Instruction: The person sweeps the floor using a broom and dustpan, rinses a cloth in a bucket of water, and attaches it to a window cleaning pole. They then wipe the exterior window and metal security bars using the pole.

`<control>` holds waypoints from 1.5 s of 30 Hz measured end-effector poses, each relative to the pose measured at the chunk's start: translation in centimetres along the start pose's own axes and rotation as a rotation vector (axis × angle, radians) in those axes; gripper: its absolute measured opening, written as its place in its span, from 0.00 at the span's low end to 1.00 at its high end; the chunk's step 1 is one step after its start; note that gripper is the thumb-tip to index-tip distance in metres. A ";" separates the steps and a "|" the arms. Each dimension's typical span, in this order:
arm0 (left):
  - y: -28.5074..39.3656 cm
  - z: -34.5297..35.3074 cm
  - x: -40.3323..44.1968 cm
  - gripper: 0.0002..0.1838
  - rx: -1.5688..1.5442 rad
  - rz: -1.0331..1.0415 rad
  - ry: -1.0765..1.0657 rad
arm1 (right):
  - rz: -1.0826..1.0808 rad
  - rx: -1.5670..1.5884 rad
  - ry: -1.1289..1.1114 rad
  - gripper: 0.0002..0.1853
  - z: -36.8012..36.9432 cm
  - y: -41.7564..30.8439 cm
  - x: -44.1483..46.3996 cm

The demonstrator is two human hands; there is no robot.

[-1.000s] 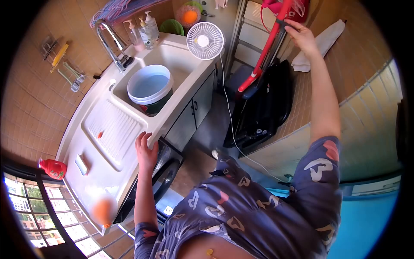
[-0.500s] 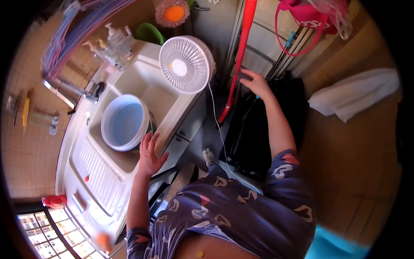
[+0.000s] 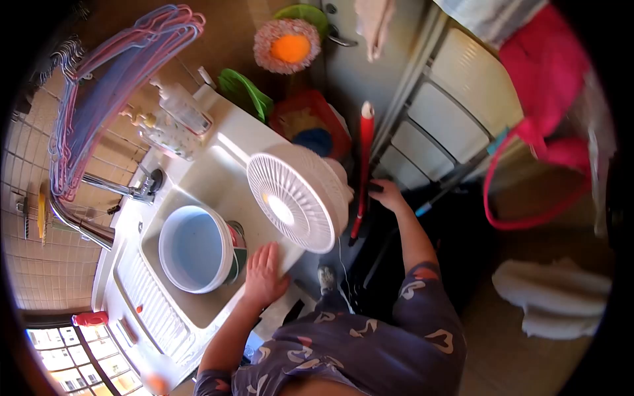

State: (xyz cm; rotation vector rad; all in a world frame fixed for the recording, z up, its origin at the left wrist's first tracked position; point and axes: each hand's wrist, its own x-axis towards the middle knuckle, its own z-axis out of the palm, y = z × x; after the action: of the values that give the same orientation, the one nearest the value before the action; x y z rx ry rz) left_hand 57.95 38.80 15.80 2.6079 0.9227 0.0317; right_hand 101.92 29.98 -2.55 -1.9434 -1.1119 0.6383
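Observation:
My left hand [image 3: 264,274] lies with fingers stretched out on the front edge of the white sink [image 3: 221,315]. Beside it, in the basin, stands a white bucket [image 3: 229,254] with bluish contents. My right hand [image 3: 389,197] is at a dark piece [image 3: 375,187] close to the red pole [image 3: 365,152]. Its fingers look closed, but what they hold is partly hidden. Between my hands, a white fan [image 3: 297,198] stands near the sink's right end, its cord hanging down. Black bulky material [image 3: 429,244] lies below my right forearm.
Pump bottles [image 3: 185,109] stand behind the basin, below hangers [image 3: 125,86]. A green basin [image 3: 244,92] and a red container [image 3: 314,119] are beyond the fan. A folded ladder [image 3: 436,125], a pink bag [image 3: 548,72] and a white cloth [image 3: 561,297] are at right.
The view has shifted, bringing more of the far corner into sight. My left hand has come down onto the sink edge. My right hand's fingers, previously extended, have drawn in at the dark piece.

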 end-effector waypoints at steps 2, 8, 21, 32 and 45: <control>0.1 -0.7 0.3 0.49 -0.017 -0.022 -0.028 | 0.064 -0.033 -0.101 0.26 0.4 1.6 2.2; 0.3 -1.8 0.9 0.46 -0.074 -0.038 -0.057 | 0.200 -0.456 -0.177 0.25 -0.9 1.3 4.9; 0.0 -1.8 1.1 0.47 -0.129 -0.017 -0.055 | 0.341 -0.799 0.071 0.15 -2.3 4.9 5.9; -0.2 -2.7 0.7 0.44 -0.167 -0.059 -0.064 | 0.193 -0.402 -0.380 0.21 -4.7 -16.5 7.1; -1.8 -1.9 -0.4 0.43 -0.177 -0.025 -0.022 | -0.567 -1.346 -0.385 0.19 10.8 -52.3 33.7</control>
State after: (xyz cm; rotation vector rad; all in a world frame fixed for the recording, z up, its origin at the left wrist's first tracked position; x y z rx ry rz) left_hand 56.22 40.48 16.96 2.4292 0.9016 0.0743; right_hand 85.69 79.30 33.33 -2.3115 -2.6586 -0.1876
